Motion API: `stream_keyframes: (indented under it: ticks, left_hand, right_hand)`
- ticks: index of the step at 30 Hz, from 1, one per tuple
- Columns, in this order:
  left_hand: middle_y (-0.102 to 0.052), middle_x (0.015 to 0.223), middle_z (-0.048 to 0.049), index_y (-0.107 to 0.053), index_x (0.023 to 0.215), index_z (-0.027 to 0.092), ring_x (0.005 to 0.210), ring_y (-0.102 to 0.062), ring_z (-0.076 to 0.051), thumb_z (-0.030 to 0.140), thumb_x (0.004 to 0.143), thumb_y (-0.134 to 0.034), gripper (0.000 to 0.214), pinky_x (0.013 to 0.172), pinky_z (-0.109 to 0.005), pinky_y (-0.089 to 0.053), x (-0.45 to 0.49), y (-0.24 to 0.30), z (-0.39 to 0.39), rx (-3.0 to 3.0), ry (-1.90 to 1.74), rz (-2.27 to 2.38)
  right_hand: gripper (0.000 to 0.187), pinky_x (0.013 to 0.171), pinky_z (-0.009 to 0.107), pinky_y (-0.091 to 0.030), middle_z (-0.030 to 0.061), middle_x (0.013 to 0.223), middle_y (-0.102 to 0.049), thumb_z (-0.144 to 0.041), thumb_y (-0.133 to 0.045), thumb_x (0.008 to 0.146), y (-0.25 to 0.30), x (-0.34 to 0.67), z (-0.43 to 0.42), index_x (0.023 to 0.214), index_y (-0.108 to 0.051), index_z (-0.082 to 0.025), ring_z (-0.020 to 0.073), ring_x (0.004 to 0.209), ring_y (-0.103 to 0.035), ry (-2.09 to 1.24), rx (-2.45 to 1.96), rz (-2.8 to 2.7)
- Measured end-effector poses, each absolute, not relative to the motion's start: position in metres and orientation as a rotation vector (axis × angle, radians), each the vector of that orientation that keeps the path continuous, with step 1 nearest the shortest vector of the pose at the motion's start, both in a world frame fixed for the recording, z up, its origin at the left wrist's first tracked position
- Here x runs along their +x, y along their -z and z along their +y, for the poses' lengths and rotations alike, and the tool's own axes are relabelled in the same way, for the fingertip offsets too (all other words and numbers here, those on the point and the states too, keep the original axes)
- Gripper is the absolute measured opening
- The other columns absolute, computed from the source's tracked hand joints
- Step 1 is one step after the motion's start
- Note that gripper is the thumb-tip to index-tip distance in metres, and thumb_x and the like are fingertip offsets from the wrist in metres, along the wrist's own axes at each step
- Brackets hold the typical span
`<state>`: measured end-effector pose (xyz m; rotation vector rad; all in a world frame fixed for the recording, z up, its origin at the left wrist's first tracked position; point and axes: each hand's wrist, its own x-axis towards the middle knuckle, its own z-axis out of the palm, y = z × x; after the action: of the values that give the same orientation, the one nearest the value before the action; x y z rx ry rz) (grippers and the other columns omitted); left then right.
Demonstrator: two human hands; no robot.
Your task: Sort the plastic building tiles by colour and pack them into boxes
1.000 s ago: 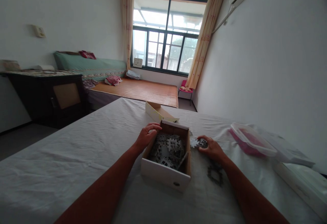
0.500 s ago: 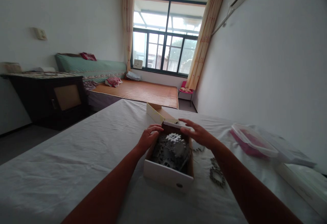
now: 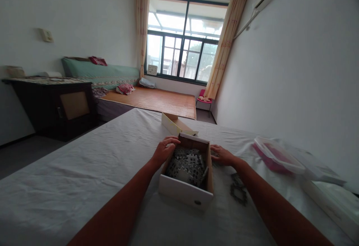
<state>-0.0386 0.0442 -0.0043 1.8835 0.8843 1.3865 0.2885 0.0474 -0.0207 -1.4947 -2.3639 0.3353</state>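
Note:
A white cardboard box (image 3: 185,190) stands open on the cloth-covered table, holding several flat grey toothed interlocking pieces (image 3: 189,167), some with square cut-outs. My left hand (image 3: 165,149) is closed on the left rim near its far corner, fingers over the edge. Just outside the right wall is my right hand (image 3: 223,155), low over the table, with fingertips near the box and slightly apart. It mostly covers a grey piece beneath it. More grey pieces, one a ring-like frame (image 3: 238,193), lie on the cloth beside my right forearm.
Behind the box lies its open lid (image 3: 175,125), touching or very near the far edge. To the right are a pink container with a clear lid (image 3: 277,156), a clear plastic packet (image 3: 316,163) and a pale box (image 3: 331,201). A bed (image 3: 157,100) stands beyond the table.
My right hand has moved from above the box's far right corner down to the table outside its right wall. A blurred piece in the box now lies still. My left hand stays put.

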Motion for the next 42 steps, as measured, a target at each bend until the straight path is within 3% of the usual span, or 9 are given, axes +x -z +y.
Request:
stream_keyframes:
  ticks: [4,6,9,13,16,21,27,37,42]
  left_hand:
    - [-0.063,0.104,-0.0066,-0.071,0.083,0.017,0.103,-0.057,-0.02,0.019,0.071,-0.046,0.028,0.098,-0.035,-0.04,-0.039,0.003,0.044,1.902,-1.375,0.888]
    - [-0.063,0.104,-0.0067,-0.071,0.082,0.017,0.103,-0.057,-0.021,0.02,0.072,-0.046,0.027,0.098,-0.035,-0.04,-0.039,0.002,0.044,1.91,-1.376,0.889]
    - [-0.063,0.104,-0.0069,-0.071,0.082,0.017,0.103,-0.057,-0.021,0.021,0.072,-0.046,0.027,0.098,-0.036,-0.04,-0.039,0.002,0.044,1.915,-1.38,0.894]
    - [-0.063,0.104,-0.007,-0.071,0.082,0.017,0.102,-0.057,-0.021,0.023,0.073,-0.046,0.027,0.098,-0.036,-0.04,-0.039,0.002,0.045,1.923,-1.365,0.906]
    - [-0.063,0.105,-0.0072,-0.071,0.083,0.017,0.103,-0.057,-0.022,0.025,0.073,-0.046,0.028,0.099,-0.036,-0.04,-0.039,0.002,0.046,1.929,-1.359,0.903]
    - [-0.062,0.106,-0.0075,-0.071,0.083,0.017,0.104,-0.056,-0.022,0.025,0.074,-0.046,0.028,0.099,-0.037,-0.039,-0.04,0.004,0.046,1.916,-1.363,0.908]
    - [-0.063,0.104,-0.0074,-0.071,0.081,0.017,0.102,-0.057,-0.021,0.024,0.073,-0.046,0.027,0.098,-0.036,-0.04,-0.039,0.003,0.046,1.909,-1.375,0.901]
    - [-0.063,0.103,-0.0063,-0.071,0.081,0.018,0.102,-0.057,-0.02,0.018,0.071,-0.046,0.027,0.097,-0.035,-0.04,-0.038,0.002,0.043,1.892,-1.382,0.897]
    - [-0.063,0.103,-0.007,-0.071,0.081,0.017,0.101,-0.057,-0.02,0.018,0.071,-0.046,0.028,0.097,-0.035,-0.04,-0.038,0.002,0.043,1.882,-1.385,0.902]
  right_hand:
    - [0.039,0.097,0.039,-0.039,0.0075,0.109,-0.064,-0.052,-0.05,0.08,-0.002,0.317,0.007,0.101,-0.066,-0.024,0.0241,0.104,-0.056,-0.48,-1.513,-2.47]
    - [0.045,0.102,0.042,-0.033,0.0082,0.12,-0.059,-0.055,-0.052,0.078,-0.01,0.333,-0.015,0.11,-0.063,-0.025,0.0266,0.115,-0.049,-0.496,-1.591,-2.426]
    - [0.083,0.109,0.043,-0.022,0.0086,0.144,-0.034,-0.058,-0.065,0.065,-0.008,0.352,-0.048,0.137,-0.037,-0.026,0.0288,0.133,-0.027,-0.578,-1.67,-2.379]
    - [0.116,0.111,0.042,-0.018,0.0079,0.151,-0.017,-0.058,-0.074,0.051,0.014,0.355,-0.071,0.144,-0.014,-0.027,0.0299,0.137,-0.015,-0.691,-1.67,-2.402]
    - [0.107,0.109,0.045,-0.018,0.0093,0.151,-0.015,-0.063,-0.068,0.057,0.026,0.344,-0.065,0.144,-0.016,-0.027,0.0309,0.137,-0.014,-0.525,-1.759,-2.334]
    - [0.078,0.103,0.05,-0.026,0.0095,0.144,-0.034,-0.068,-0.055,0.067,0.03,0.329,-0.034,0.135,-0.04,-0.032,0.0337,0.129,-0.029,-0.283,-1.918,-2.224]
    - [0.073,0.1,0.042,-0.031,0.009,0.127,-0.05,-0.064,-0.062,0.062,0.031,0.328,-0.015,0.125,-0.051,-0.028,0.0303,0.12,-0.04,-0.292,-1.866,-2.204]
    - [0.076,0.098,0.043,-0.035,0.0085,0.115,-0.054,-0.059,-0.07,0.053,0.047,0.321,-0.018,0.119,-0.056,-0.024,0.03,0.112,-0.047,-0.205,-1.789,-1.974]
    - [0.062,0.095,0.045,-0.04,0.0093,0.109,-0.059,-0.057,-0.068,0.059,0.049,0.32,-0.022,0.109,-0.06,-0.021,0.0312,0.107,-0.052,-0.246,-1.699,-1.906]
